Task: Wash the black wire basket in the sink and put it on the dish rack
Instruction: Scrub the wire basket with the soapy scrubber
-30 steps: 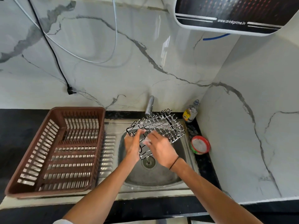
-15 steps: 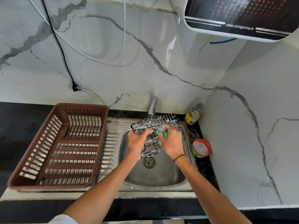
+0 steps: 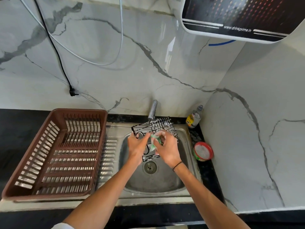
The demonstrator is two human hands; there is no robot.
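Observation:
The black wire basket (image 3: 158, 125), flecked with white soap foam, hangs tilted over the steel sink (image 3: 168, 182). My left hand (image 3: 137, 146) grips its left side near the rim. My right hand (image 3: 168, 148) holds a green scrub pad (image 3: 155, 141) against the basket's wires. Both hands cover the basket's middle. The brown slotted dish rack (image 3: 54, 154) stands on the drainboard to the left of the sink, with nothing in it.
A grey tap (image 3: 153, 109) rises behind the sink. A small bottle (image 3: 194, 117) and a red round soap tub (image 3: 203, 151) sit on the black counter at the right. A black plug (image 3: 72, 93) dangles on the marble wall; a water purifier (image 3: 234, 19) hangs above.
My right hand has slid with the green scrub pad from the basket's far part back toward its middle. The left hand keeps its grip, and the basket has tipped a little.

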